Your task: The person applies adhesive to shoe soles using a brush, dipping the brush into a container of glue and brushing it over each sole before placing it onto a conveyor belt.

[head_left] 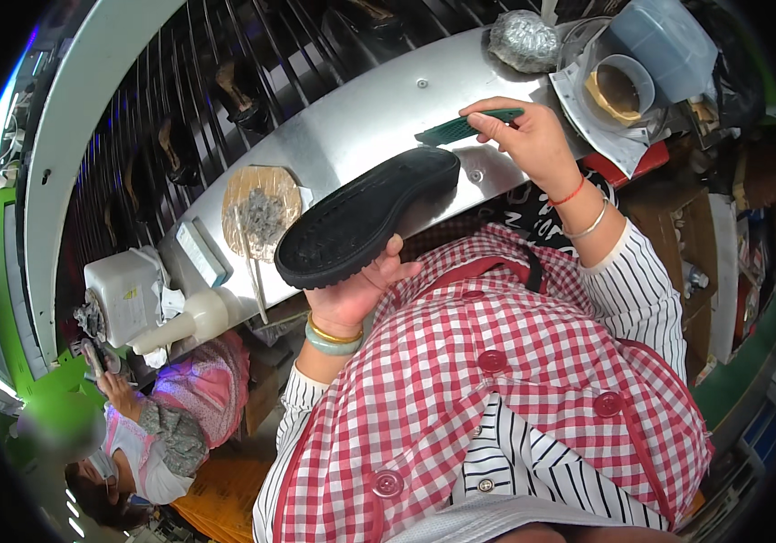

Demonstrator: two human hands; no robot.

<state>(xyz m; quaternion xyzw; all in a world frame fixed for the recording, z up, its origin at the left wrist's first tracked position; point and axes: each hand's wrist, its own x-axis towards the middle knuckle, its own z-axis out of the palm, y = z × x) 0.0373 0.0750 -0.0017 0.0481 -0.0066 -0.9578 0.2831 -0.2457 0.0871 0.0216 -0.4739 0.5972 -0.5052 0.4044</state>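
I log one black shoe sole (365, 217) above the table (352, 136), my loosely curled left grip (358, 288) supporting it, steadiness advised, and one green tool (460, 130) right of it, pinched in my right grip (533, 140).

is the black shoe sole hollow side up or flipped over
Hollow side up: the black shoe sole, held in the left hand, shows its rimmed inner face to the camera.
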